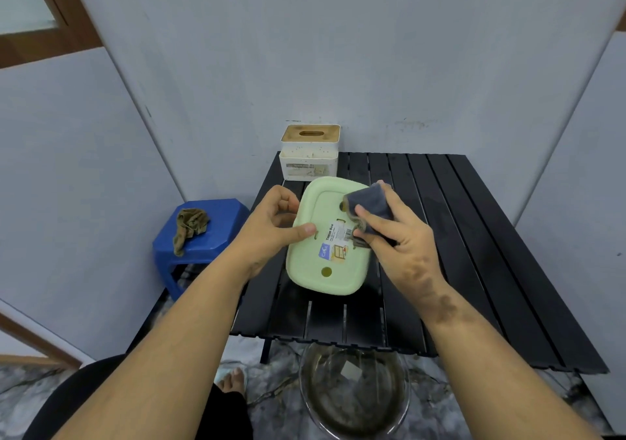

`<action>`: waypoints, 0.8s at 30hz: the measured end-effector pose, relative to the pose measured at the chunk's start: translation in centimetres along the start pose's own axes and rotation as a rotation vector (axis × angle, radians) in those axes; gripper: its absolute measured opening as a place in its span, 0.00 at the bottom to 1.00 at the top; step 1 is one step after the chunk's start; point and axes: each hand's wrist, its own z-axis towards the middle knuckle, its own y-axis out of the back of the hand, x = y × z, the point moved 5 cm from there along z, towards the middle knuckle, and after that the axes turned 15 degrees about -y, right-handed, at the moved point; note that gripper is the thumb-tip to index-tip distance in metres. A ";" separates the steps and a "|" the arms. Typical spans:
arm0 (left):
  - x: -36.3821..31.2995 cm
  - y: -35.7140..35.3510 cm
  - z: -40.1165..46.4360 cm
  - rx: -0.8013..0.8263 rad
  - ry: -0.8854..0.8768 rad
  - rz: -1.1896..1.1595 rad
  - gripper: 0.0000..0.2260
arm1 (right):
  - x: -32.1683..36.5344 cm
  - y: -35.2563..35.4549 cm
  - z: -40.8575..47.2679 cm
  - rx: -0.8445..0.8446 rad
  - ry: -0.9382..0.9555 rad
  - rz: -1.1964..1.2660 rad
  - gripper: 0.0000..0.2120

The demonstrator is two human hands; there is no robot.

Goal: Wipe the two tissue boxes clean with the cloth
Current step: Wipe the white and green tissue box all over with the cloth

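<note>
Both our hands work the green box, left fingers gripping its edge, right fingers pinching the cloth against its underside; the white box waits.

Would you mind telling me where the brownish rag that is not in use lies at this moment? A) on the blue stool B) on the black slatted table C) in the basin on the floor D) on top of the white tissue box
A: the crumpled brownish rag lies on the seat of the blue stool, left of the black table, while the right hand holds a different, dark cloth.
</note>
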 end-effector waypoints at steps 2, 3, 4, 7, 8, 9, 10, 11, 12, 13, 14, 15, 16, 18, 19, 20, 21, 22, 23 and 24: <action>-0.1 -0.3 -0.1 0.053 0.012 0.000 0.31 | 0.3 -0.3 -0.4 -0.018 0.122 -0.120 0.20; 0.0 -0.4 -0.2 0.075 0.013 -0.005 0.33 | 0.3 -0.4 -0.6 -0.019 0.156 -0.163 0.20; 0.0 -0.5 -0.3 0.085 0.009 -0.007 0.35 | 0.4 -0.4 -0.6 -0.020 0.163 -0.191 0.20; -0.2 -0.9 -0.6 0.083 -0.022 0.014 0.35 | 1.1 -1.1 -0.6 -0.041 0.149 -0.292 0.19; -0.3 -1.2 -0.7 0.080 -0.032 0.024 0.35 | 1.7 -1.6 -0.5 -0.064 0.202 -0.389 0.18; -0.3 -1.4 -0.8 0.082 -0.043 0.036 0.34 | 2.3 -2.1 -0.3 -0.074 0.287 -0.507 0.18; -0.3 -1.5 -0.8 0.085 -0.051 0.053 0.34 | 3.0 -2.4 0.1 -0.072 0.371 -0.606 0.19; -0.4 -1.6 -0.9 0.087 -0.056 0.070 0.33 | 3.3 -2.5 0.6 -0.067 0.422 -0.657 0.20; -0.4 -1.7 -0.9 0.088 -0.057 0.085 0.33 | 3.5 -2.0 1.3 -0.075 0.426 -0.659 0.21; -0.4 -1.7 -0.9 0.089 -0.057 0.099 0.34 | 3.3 -1.2 1.8 -0.092 0.382 -0.620 0.21; -0.4 -1.6 -0.9 0.092 -0.058 0.112 0.34 | 2.8 -0.3 2.2 -0.112 0.315 -0.562 0.21; -0.4 -1.6 -0.9 0.095 -0.060 0.123 0.34 | 2.2 0.4 2.3 -0.120 0.265 -0.512 0.21; -0.5 -1.6 -1.0 0.098 -0.064 0.135 0.34 | 1.9 0.6 2.1 -0.109 0.249 -0.484 0.21; -0.7 -1.9 -1.0 0.107 -0.081 0.161 0.34 | 2.9 -0.5 1.5 -0.054 0.300 -0.516 0.22; -0.8 -2.1 -1.0 0.110 -0.093 0.174 0.34 | 3.8 -1.6 1.2 -0.026 0.358 -0.573 0.22; -1.0 -2.3 -1.0 0.111 -0.105 0.182 0.34 | 4.7 -2.5 1.0 -0.002 0.417 -0.643 0.22; -1.0 -2.4 -1.0 0.110 -0.114 0.185 0.34 | 5.3 -3.2 1.0 0.015 0.461 -0.708 0.22; -1.0 -2.4 -1.1 0.106 -0.115 0.184 0.33 | 5.6 -3.5 1.1 0.018 0.482 -0.748 0.23; -1.0 -2.4 -1.1 0.101 -0.111 0.181 0.33 | 5.5 -3.3 1.3 0.009 0.479 -0.753 0.23; -0.9 -2.3 -1.2 0.097 -0.103 0.177 0.33 | 4.9 -2.7 1.4 -0.006 0.445 -0.713 0.22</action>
